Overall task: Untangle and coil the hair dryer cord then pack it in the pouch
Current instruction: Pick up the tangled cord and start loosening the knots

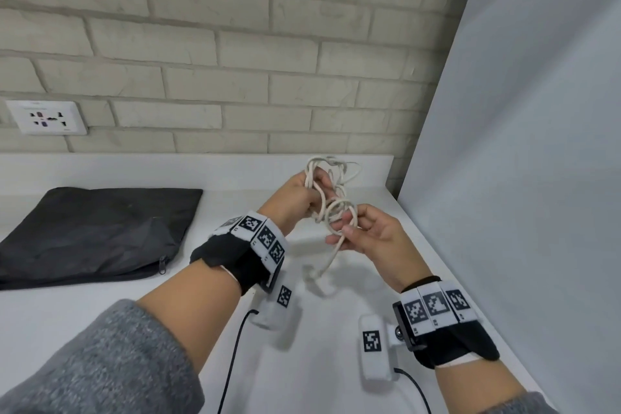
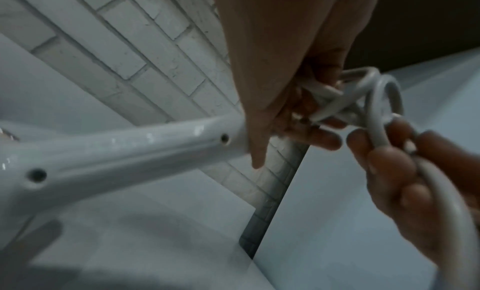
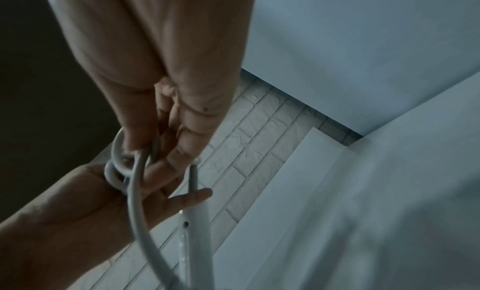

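Gripping tangled cord (image 1: pixel 331 208) above counter (image 1: pixel 134 296): left hand (image 1: pixel 295 200) clenched, right hand (image 1: pixel 373 235) pinching loop.

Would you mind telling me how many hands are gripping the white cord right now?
2. The left hand grips the tangled bundle of the cord above the counter; the right hand pinches a loop just below and to its right.

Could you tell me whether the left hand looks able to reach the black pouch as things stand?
Probably not yet: the left hand grips the tangled cord. The pouch lies unobstructed to its left on the counter.
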Demonstrator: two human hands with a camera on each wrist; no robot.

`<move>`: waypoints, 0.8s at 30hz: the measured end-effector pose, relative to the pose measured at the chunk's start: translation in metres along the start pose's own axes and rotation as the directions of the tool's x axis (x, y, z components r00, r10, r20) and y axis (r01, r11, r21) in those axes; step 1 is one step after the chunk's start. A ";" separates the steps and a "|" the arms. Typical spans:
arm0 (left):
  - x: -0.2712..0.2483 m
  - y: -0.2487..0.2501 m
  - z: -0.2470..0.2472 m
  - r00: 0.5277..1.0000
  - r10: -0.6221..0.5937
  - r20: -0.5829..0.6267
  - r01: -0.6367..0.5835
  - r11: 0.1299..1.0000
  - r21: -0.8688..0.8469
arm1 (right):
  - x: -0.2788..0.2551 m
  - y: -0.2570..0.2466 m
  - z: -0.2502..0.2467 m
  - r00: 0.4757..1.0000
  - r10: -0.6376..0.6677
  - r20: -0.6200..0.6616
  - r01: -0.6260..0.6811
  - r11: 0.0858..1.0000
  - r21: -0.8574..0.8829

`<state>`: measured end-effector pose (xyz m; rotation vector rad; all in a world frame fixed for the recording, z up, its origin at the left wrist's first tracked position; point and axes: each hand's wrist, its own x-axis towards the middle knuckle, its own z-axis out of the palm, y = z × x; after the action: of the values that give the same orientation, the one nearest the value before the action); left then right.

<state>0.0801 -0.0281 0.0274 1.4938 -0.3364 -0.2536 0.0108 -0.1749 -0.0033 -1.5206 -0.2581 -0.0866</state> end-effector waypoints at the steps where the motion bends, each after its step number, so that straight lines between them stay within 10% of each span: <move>1: 0.000 0.002 0.000 0.998 -0.004 -0.057 0.006 0.999 0.041 | 0.001 -0.003 0.000 0.999 -0.026 -0.036 0.027 1.000 0.006; 8: -0.027 0.014 -0.007 0.844 0.518 -0.141 -0.339 0.718 0.608 | 0.010 -0.023 0.010 0.979 -0.161 -0.126 0.155 0.986 -0.055; 11: -0.032 0.028 -0.006 0.867 0.498 0.015 -0.361 0.609 0.706 | 0.012 -0.031 0.018 0.977 -0.195 -0.087 0.185 0.977 -0.109; 16: -0.031 0.038 -0.014 0.910 0.402 -0.102 -0.253 0.734 0.631 | 0.013 -0.035 0.029 0.958 -0.261 -0.117 0.239 0.955 -0.174; 20: -0.038 0.031 -0.019 0.957 0.111 -0.269 -0.097 0.993 0.066 | 0.014 -0.028 0.036 0.969 -0.230 -0.087 0.198 0.940 -0.279; 24: -0.051 0.035 -0.035 0.994 -0.092 -0.055 0.030 0.735 -0.678 | 0.011 -0.021 0.036 0.980 -0.157 -0.118 0.127 0.965 -0.229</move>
<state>0.0442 0.0251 0.0571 0.7794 -0.0979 -0.3226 0.0130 -0.1393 0.0204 -1.7076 -0.2552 -0.3420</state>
